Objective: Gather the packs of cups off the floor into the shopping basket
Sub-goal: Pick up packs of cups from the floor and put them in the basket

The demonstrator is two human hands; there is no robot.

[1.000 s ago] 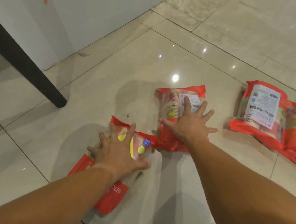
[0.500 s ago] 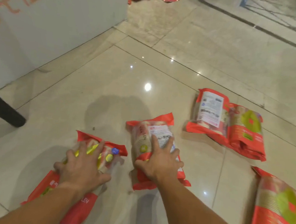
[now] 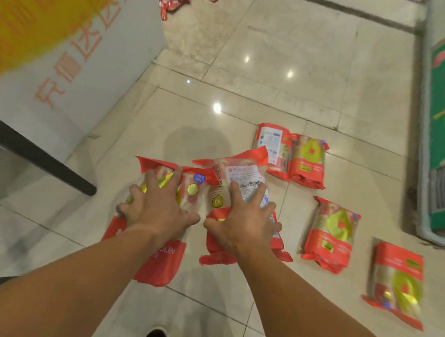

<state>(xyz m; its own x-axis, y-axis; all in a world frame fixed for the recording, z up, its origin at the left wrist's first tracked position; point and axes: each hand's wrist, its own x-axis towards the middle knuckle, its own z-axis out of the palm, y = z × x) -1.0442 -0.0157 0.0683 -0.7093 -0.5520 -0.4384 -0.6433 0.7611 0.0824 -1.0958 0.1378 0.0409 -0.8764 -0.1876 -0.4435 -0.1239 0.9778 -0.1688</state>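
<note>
Two red-and-clear packs of cups lie side by side on the floor [image 3: 296, 39] directly under the hands: the left hand [image 3: 157, 211] grips the left pack [image 3: 158, 254] from above, fingers spread and curled over its clear, crinkled middle, while the right hand [image 3: 243, 224] grips the right pack [image 3: 243, 170] the same way, its fingers on the white printed label. Both forearms reach straight forward and down, wrists level, palms facing the floor. The packs are glossy film pouches, red at the ends, with yellow round stickers (the stacked cups show dimly through the clear part). Three more packs [image 3: 329, 233] lie flat to the right, well apart from the hands, and a fourth pair [image 3: 290, 156] just beyond the right pack. The floor is polished beige tile.
</note>
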